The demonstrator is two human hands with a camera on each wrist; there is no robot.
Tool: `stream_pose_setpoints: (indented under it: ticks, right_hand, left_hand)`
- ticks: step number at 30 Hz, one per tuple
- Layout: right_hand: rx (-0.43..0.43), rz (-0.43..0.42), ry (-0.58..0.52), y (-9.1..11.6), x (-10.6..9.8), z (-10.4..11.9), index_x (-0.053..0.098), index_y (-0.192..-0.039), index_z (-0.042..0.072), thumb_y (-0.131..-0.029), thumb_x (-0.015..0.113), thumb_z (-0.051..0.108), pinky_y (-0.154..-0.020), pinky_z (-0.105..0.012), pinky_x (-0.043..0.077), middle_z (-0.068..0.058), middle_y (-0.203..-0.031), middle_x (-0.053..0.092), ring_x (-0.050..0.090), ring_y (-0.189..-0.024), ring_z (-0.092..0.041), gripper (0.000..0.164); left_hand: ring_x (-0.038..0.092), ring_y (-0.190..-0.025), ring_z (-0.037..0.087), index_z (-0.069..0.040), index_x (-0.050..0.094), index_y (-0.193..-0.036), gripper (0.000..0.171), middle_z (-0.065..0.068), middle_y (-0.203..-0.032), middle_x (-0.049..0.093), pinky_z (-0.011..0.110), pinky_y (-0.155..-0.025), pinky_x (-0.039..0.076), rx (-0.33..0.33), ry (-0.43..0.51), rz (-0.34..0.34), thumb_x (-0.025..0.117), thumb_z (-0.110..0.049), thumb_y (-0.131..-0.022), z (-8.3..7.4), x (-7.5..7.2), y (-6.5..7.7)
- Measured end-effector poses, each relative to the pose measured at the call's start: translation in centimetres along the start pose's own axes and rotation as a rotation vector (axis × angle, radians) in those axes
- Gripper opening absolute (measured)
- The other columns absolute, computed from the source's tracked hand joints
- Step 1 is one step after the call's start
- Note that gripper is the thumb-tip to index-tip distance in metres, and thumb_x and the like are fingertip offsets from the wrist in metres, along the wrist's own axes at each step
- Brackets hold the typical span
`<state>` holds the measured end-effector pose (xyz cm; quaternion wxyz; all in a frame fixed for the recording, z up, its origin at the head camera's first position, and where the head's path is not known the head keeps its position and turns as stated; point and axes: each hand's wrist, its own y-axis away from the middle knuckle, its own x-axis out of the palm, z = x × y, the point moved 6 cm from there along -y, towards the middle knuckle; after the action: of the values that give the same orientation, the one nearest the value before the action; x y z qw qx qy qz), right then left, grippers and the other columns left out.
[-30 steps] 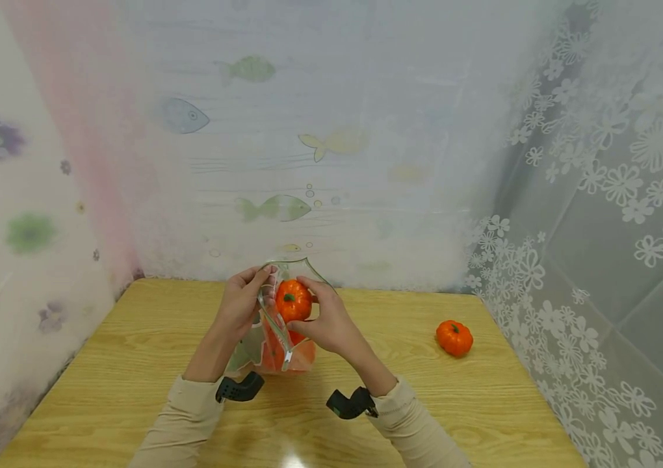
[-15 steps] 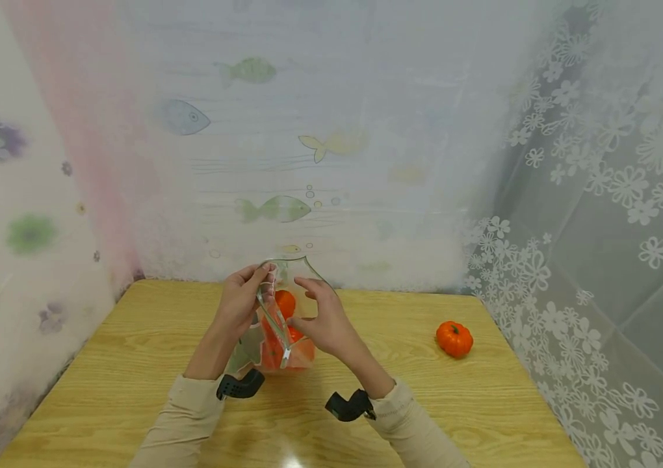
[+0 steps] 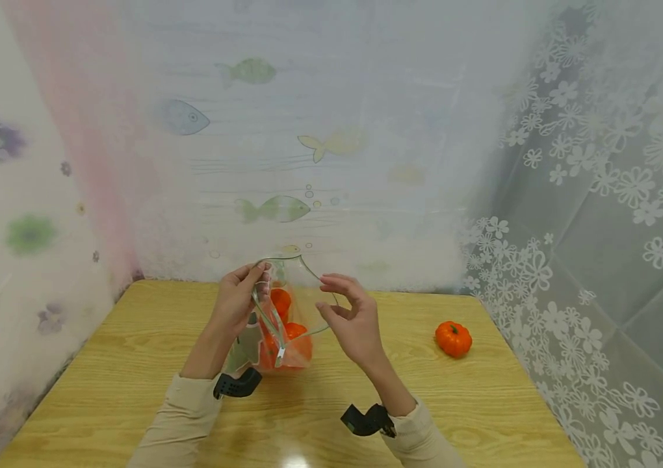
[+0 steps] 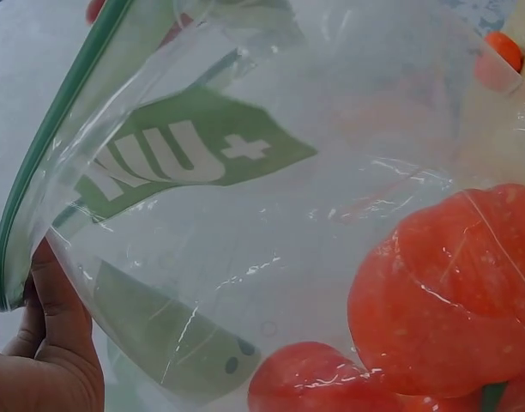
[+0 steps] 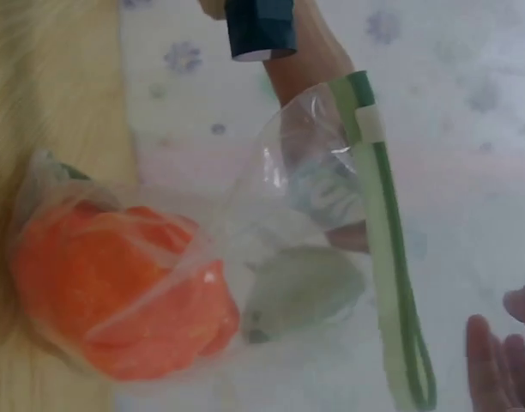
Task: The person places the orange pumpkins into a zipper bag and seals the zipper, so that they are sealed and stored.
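A clear zip bag with a green-edged mouth and a slider stands in the middle of the head view, its mouth spread wide. My left hand pinches the left side of the rim. Inside, low down, are orange toy pumpkins; in the left wrist view a large pumpkin shows through the plastic. At the right side of the mouth is my right hand, fingers loosely bent, holding nothing. The right wrist view shows its fingers apart from the green rim.
One loose orange pumpkin with a green stem sits on the right of the wooden table. Behind the table hangs a fish-printed curtain; a flower-patterned sheet runs along the right.
The pumpkin in my right hand was let go and dropped into the bag. My right hand then moved right, out of the mouth. My left hand keeps its hold on the rim.
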<state>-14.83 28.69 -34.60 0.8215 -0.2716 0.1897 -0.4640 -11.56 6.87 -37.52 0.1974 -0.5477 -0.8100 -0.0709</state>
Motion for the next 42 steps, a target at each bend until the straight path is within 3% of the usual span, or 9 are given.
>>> stream_pose_setpoints:
  ticks: [5,9,13,19,25,30,36,42]
  right_hand:
    - [-0.132,-0.202,-0.066,0.8,-2.8,-1.5,0.062,-0.121,-0.011,-0.094,0.067,-0.008,-0.076,-0.029,0.064,-0.005,-0.114,0.064,0.066,-0.100,-0.021,0.028]
    - [-0.150,-0.287,-0.030,1.6,-5.0,-3.9,0.062,-0.122,-0.011,-0.095,0.066,-0.007,-0.071,-0.027,0.063,-0.003,-0.113,0.065,0.065,-0.096,-0.017,0.027]
    - [-0.098,-0.343,0.053,2.7,-7.2,-7.1,0.064,-0.120,-0.009,-0.096,0.065,-0.007,-0.067,-0.025,0.062,-0.005,-0.112,0.065,0.065,-0.092,-0.016,0.024]
    - [0.093,-0.434,0.143,4.9,-10.6,-11.5,0.067,-0.121,-0.008,-0.095,0.063,-0.010,-0.063,-0.021,0.060,-0.004,-0.109,0.067,0.065,-0.086,-0.017,0.026]
    - [0.249,-0.513,0.268,6.5,-13.6,-11.9,0.066,-0.120,-0.010,-0.093,0.063,-0.011,-0.063,-0.015,0.056,-0.015,-0.109,0.067,0.064,-0.088,-0.014,0.028]
    - [0.317,-0.537,0.328,7.3,-16.4,-12.2,0.061,-0.129,-0.009,-0.093,0.062,-0.009,-0.068,-0.011,0.054,-0.023,-0.115,0.063,0.062,-0.089,-0.010,0.036]
    - [0.300,-0.599,0.370,8.1,-19.6,-11.8,0.059,-0.130,-0.011,-0.092,0.060,-0.011,-0.074,-0.010,0.051,-0.033,-0.116,0.062,0.062,-0.088,-0.012,0.038]
    - [0.239,-0.767,0.366,9.3,-22.6,-12.0,0.064,-0.121,-0.013,-0.088,0.062,-0.014,-0.068,-0.006,0.051,-0.032,-0.108,0.063,0.062,-0.084,-0.010,0.032]
  left_hand:
    - [0.056,-0.059,0.006,-0.007,0.066,-0.102,0.021,-0.004,-0.075,0.061,0.014,-0.053,0.052,-0.010,0.020,-0.001,0.050,-0.018,-0.109,0.0,-0.2,0.0]
    - [0.056,-0.058,0.006,-0.008,0.066,-0.101,0.022,-0.004,-0.074,0.061,0.013,-0.054,0.053,-0.010,0.021,-0.005,0.050,-0.020,-0.109,0.0,-0.2,-0.1]
    - [0.056,-0.058,0.005,-0.008,0.066,-0.102,0.022,-0.005,-0.075,0.061,0.013,-0.054,0.052,-0.013,0.019,-0.007,0.050,-0.021,-0.109,0.1,-0.2,-0.2]
    - [0.057,-0.057,0.006,-0.010,0.069,-0.097,0.022,-0.004,-0.072,0.063,0.014,-0.052,0.052,-0.027,0.036,-0.025,0.053,-0.019,-0.108,0.5,-0.4,-0.3]
    - [0.057,-0.058,0.005,-0.005,0.070,-0.100,0.021,-0.004,-0.072,0.064,0.014,-0.053,0.052,-0.010,0.010,-0.003,0.054,-0.016,-0.107,0.8,-0.3,-0.2]
    - [0.056,-0.059,0.005,-0.003,0.070,-0.101,0.021,-0.003,-0.074,0.064,0.014,-0.054,0.052,-0.001,0.006,0.012,0.054,-0.015,-0.107,0.7,-0.2,0.0]
    - [0.055,-0.058,0.006,-0.010,0.073,-0.093,0.023,-0.003,-0.074,0.064,0.014,-0.052,0.052,0.011,0.022,0.007,0.055,-0.015,-0.107,0.5,-0.2,-0.1]
    - [0.055,-0.058,0.006,-0.011,0.073,-0.094,0.023,-0.004,-0.075,0.064,0.014,-0.052,0.052,0.017,0.014,-0.004,0.054,-0.015,-0.107,0.4,-0.3,0.2]
